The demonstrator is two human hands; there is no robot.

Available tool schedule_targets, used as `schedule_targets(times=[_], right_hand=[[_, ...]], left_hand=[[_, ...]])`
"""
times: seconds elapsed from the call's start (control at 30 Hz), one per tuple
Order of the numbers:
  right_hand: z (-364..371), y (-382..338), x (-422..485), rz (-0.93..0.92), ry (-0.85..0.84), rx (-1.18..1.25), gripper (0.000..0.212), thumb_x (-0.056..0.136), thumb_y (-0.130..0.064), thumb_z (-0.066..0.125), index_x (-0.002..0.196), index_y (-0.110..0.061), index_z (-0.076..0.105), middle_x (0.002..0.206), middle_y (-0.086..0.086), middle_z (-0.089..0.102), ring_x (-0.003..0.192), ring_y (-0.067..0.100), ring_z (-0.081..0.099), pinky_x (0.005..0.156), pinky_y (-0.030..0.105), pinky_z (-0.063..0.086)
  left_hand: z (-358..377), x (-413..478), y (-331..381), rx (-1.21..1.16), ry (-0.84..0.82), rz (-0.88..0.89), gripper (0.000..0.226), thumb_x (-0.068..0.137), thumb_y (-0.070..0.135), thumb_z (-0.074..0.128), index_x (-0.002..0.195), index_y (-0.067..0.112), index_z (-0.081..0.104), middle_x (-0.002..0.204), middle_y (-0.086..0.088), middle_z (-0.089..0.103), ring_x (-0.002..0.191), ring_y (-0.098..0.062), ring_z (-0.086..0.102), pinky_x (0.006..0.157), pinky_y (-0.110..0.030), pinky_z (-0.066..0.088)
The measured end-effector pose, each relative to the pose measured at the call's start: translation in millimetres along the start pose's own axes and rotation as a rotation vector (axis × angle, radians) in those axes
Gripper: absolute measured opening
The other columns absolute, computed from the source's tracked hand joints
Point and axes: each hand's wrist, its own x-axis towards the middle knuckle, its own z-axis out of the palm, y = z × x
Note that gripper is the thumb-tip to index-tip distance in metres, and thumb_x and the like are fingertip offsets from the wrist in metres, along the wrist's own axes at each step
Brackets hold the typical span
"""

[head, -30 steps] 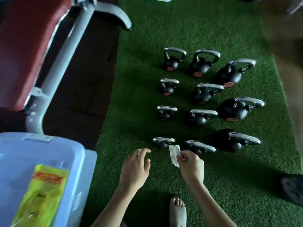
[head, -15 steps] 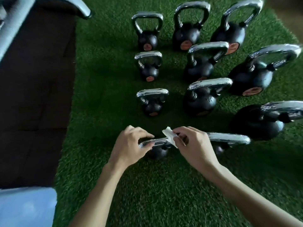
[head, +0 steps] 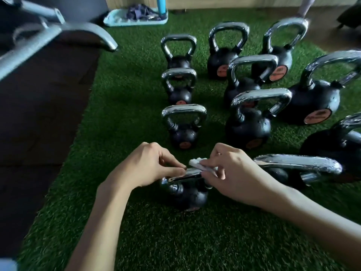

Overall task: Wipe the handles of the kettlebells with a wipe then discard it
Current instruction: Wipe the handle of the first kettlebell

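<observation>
Several black kettlebells with chrome handles stand in rows on green turf (head: pixel 175 241). The nearest small kettlebell (head: pixel 187 196) sits between my hands. My left hand (head: pixel 144 165) pinches the left part of its chrome handle (head: pixel 183 177). My right hand (head: pixel 232 173) holds a folded white wipe (head: pixel 197 162) wrapped against the right part of the same handle. A larger kettlebell (head: pixel 297 165) lies just right of my right hand, its body partly hidden by my wrist.
Dark rubber floor (head: pixel 39 124) borders the turf on the left, with a grey bench frame (head: pixel 58 34) above it. A light-blue tray (head: pixel 136 16) with cloths sits at the far edge. A pale-blue bin corner (head: pixel 7 265) shows at bottom left.
My view has come closer and lower over the kettlebells. Both hands went from hovering over the turf to the nearest small kettlebell's handle, the right one bringing the wipe onto it.
</observation>
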Motion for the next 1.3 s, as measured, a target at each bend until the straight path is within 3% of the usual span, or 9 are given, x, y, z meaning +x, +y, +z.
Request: schedule_targets(times=[0.2, 0.33, 0.5, 0.77, 0.83, 0.93, 1.03, 1.17, 1.3], right_hand=[[-12.6, -0.8, 7.0, -0.089, -0.103, -0.071, 0.032, 0.096, -0.047, 0.056, 0.107, -0.027, 0.079, 0.084, -0.013, 0.049, 0.068, -0.002, 0.048, 0.067, 0.01, 0.037], [-11.6, -4.3, 10.4, -0.148, -0.06, -0.087, 0.018, 0.09, -0.035, 0.07, 0.101, -0.023, 0.078, 0.094, -0.009, 0.065, 0.09, 0.011, 0.052, 0.082, 0.024, 0.046], [-10.3, -7.8, 11.9, -0.089, 0.094, 0.004, 0.006, 0.085, -0.025, 0.075, 0.09, -0.029, 0.077, 0.078, -0.016, 0.069, 0.083, -0.002, 0.051, 0.075, 0.025, 0.047], [12.0, -16.3, -11.4, -0.211, 0.107, -0.118, 0.024, 0.102, -0.035, 0.053, 0.115, -0.032, 0.072, 0.094, -0.011, 0.061, 0.082, 0.014, 0.049, 0.072, 0.03, 0.051], [11.2, -12.1, -16.5, -0.25, 0.149, -0.215, 0.024, 0.096, -0.022, 0.066, 0.119, -0.029, 0.07, 0.094, -0.011, 0.062, 0.083, 0.011, 0.047, 0.071, 0.029, 0.053], [10.5, -16.1, -10.9, -0.266, 0.236, -0.2, 0.025, 0.076, 0.003, 0.08, 0.09, -0.017, 0.077, 0.078, -0.007, 0.065, 0.078, 0.008, 0.044, 0.066, 0.037, 0.055], [15.7, -27.8, -2.9, -0.304, 0.271, -0.225, 0.022, 0.078, -0.003, 0.081, 0.068, -0.021, 0.073, 0.069, -0.014, 0.06, 0.073, 0.006, 0.043, 0.063, 0.03, 0.05], [18.8, -6.3, -9.3, -0.078, 0.298, -0.145, 0.013, 0.093, -0.019, 0.069, 0.086, -0.024, 0.079, 0.076, -0.011, 0.057, 0.077, 0.013, 0.048, 0.071, 0.034, 0.051], [19.9, -19.3, -9.3, -0.153, 0.324, -0.212, 0.013, 0.089, -0.011, 0.073, 0.08, -0.019, 0.077, 0.074, -0.006, 0.062, 0.073, 0.012, 0.048, 0.067, 0.037, 0.053]], left_hand=[[-14.0, 3.5, 21.7, 0.11, -0.095, -0.021, 0.02, 0.07, 0.058, 0.083, 0.084, 0.044, 0.081, 0.069, 0.024, 0.069, 0.07, 0.009, 0.061, 0.055, -0.01, 0.039], [-19.7, 2.1, 31.2, 0.114, -0.129, 0.018, 0.031, 0.072, 0.057, 0.082, 0.088, 0.031, 0.083, 0.055, 0.026, 0.064, 0.046, 0.007, 0.053, 0.044, -0.011, 0.033], [-12.3, -13.5, 21.0, 0.258, -0.073, 0.064, 0.03, 0.077, 0.057, 0.078, 0.103, 0.041, 0.078, 0.083, 0.013, 0.075, 0.074, -0.005, 0.068, 0.069, -0.038, 0.057], [-7.5, -21.7, 21.0, 0.366, 0.018, 0.125, 0.036, 0.083, 0.058, 0.074, 0.116, 0.043, 0.073, 0.099, 0.013, 0.074, 0.086, -0.003, 0.064, 0.073, -0.031, 0.055], [-4.7, -20.4, 19.1, 0.389, 0.05, 0.162, 0.038, 0.083, 0.06, 0.072, 0.117, 0.043, 0.073, 0.102, 0.012, 0.073, 0.085, -0.004, 0.061, 0.066, -0.022, 0.047], [-0.8, -20.5, 20.8, 0.381, 0.11, 0.193, 0.036, 0.084, 0.057, 0.073, 0.116, 0.041, 0.073, 0.102, 0.012, 0.07, 0.076, 0.0, 0.049, 0.058, -0.01, 0.03], [3.9, -21.2, 21.3, 0.341, 0.184, 0.208, 0.039, 0.08, 0.057, 0.076, 0.113, 0.036, 0.076, 0.095, 0.017, 0.066, 0.075, 0.0, 0.045, 0.062, -0.015, 0.033], [7.6, -27.1, 20.8, 0.377, 0.202, 0.234, 0.045, 0.077, 0.065, 0.074, 0.114, 0.04, 0.074, 0.091, 0.017, 0.066, 0.075, -0.002, 0.047, 0.071, -0.025, 0.034], [8.4, -24.3, 18.9, 0.375, 0.154, 0.291, 0.05, 0.085, 0.064, 0.066, 0.123, 0.032, 0.071, 0.109, 0.011, 0.072, 0.083, 0.0, 0.062, 0.072, -0.022, 0.044]])
